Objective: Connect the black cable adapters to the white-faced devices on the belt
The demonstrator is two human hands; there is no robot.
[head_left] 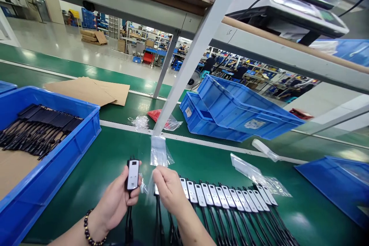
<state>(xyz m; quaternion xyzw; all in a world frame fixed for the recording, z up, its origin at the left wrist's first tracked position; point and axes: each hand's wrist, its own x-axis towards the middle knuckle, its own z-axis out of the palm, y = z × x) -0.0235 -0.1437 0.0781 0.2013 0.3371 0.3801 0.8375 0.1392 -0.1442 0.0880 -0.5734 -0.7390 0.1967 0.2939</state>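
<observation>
My left hand (117, 196) is closed around a small black cabled device (133, 175) with a silver-white face and a dark square window near its top. Its black cable hangs down below the palm. Just right of it, my right hand (170, 188) is curled into a pinch. A clear plastic strip (150, 188) shows beside its fingertips; whether they hold it I cannot tell. Partly behind that hand starts a slanting row of similar devices (217, 196), faces up, cables towards me. Small clear plastic bits (142, 184) lie between my hands.
At left, a blue bin (86, 132) holds many black cabled pieces. Clear bags (158, 152) lie by the white post (184, 80). Beyond are cardboard sheets (95, 90), a bag of red pieces (155, 114) and stacked blue crates (236, 111). More plastic bags (250, 169) lie right.
</observation>
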